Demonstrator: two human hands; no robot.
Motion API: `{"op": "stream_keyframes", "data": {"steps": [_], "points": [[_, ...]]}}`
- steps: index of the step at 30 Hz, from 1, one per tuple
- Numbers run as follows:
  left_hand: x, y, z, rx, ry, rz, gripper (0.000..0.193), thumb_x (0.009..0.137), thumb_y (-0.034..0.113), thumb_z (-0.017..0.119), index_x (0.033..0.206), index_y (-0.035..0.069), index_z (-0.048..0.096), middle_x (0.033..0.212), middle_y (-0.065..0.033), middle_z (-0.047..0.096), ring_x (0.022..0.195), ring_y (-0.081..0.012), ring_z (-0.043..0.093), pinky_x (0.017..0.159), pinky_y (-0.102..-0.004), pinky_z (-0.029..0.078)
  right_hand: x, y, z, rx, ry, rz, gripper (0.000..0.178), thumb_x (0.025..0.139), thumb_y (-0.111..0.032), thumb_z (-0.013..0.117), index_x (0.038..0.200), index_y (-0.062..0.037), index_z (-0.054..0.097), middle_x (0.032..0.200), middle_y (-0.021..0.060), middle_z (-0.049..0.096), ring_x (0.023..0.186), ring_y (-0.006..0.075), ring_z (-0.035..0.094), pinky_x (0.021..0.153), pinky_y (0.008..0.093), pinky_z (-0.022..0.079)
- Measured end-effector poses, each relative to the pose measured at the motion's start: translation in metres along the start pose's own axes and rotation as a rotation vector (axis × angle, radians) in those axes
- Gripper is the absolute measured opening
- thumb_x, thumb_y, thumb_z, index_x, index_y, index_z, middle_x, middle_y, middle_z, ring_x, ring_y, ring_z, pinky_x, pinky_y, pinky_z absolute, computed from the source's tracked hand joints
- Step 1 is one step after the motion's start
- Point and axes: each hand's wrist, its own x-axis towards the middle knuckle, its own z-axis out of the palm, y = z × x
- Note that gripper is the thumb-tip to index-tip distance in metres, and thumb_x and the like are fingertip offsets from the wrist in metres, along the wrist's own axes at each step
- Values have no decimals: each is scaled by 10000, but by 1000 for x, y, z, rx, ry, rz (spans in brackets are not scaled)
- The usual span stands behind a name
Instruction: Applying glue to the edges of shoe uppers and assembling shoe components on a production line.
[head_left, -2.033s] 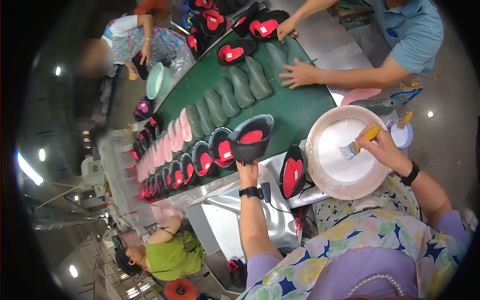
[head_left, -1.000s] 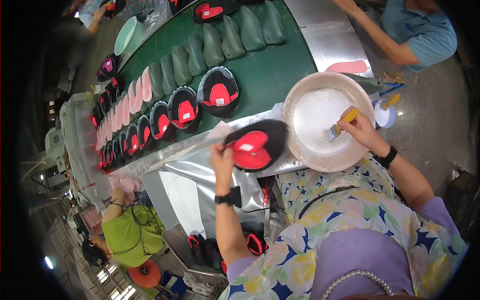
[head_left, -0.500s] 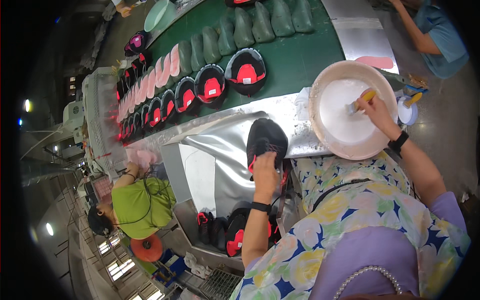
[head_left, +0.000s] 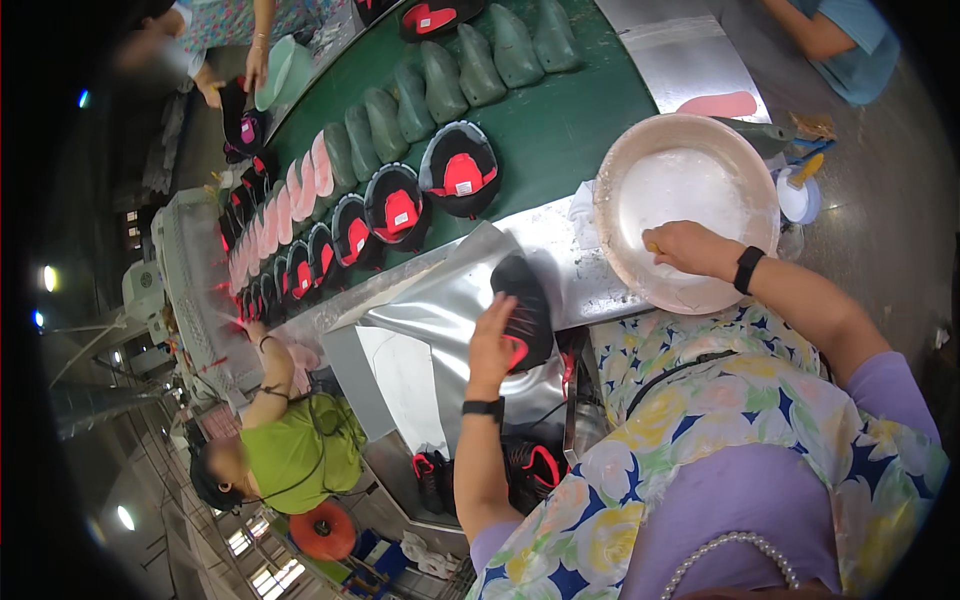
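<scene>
Now the right hand [head_left: 690, 248] has moved from mid-basin toward the left side of the pink basin [head_left: 752, 175], its fingers curled round a yellow-handled brush [head_left: 652, 241] of which only a bit of handle shows, so I cannot tell how its bristles are loaded. Meanwhile the left hand [head_left: 491, 342] has slid from atop the black shoe [head_left: 528, 308] to its left edge, fingers laid along it, grip unclear, and the shoe slants over the shiny metal sheet [head_left: 440, 305]; brush and shoe are nearer each other, seemingly within easy working reach
</scene>
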Motion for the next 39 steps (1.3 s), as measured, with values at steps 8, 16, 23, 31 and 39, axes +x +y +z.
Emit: {"op": "stream_keyframes", "data": {"steps": [8, 16, 23, 31, 39], "points": [[14, 100, -66, -1049, 107, -466, 640, 928, 148, 696, 1486, 98, 386, 1316, -97, 599, 1151, -201, 622, 935, -339, 551, -24, -9, -94, 256, 171, -53, 203, 868, -183, 689, 975, -47, 582, 854, 157, 665, 817, 323, 655, 729, 393, 498], [67, 195, -38, -984, -68, -418, 540, 904, -17, 673, 1398, 105, 493, 1155, -26, 659, 895, -96, 664, 603, -189, 532, -25, -65, -149, 538, 222, -370, 198, 906, -213, 688, 962, -48, 593, 860, 129, 677, 799, 255, 666, 708, 349, 492], [68, 241, -19, -1139, 164, -266, 536, 903, 13, 694, 1384, 131, 488, 1215, -37, 625, 1069, -183, 638, 882, -351, 576, -63, -56, -160, 327, 415, -142, 265, 871, -234, 717, 921, -16, 574, 727, 135, 639, 700, 288, 651, 632, 365, 479], [59, 297, 17, -310, 518, -1, 422, 959, 153, 650, 1331, -3, 525, 1281, -106, 596, 1078, -212, 609, 932, -330, 507, -73, -50, -143, 469, 618, -18, 361, 857, -295, 727, 923, 28, 582, 729, 179, 656, 668, 297, 670, 606, 364, 503], [77, 281, 38, -376, 623, 388, 413, 949, 7, 596, 1354, -20, 525, 1335, -183, 591, 1186, -279, 609, 1004, -383, 501, -84, -65, -132, 577, 494, 75, 358, 844, -248, 716, 968, 60, 585, 829, 258, 681, 760, 365, 699, 669, 391, 539]]}}
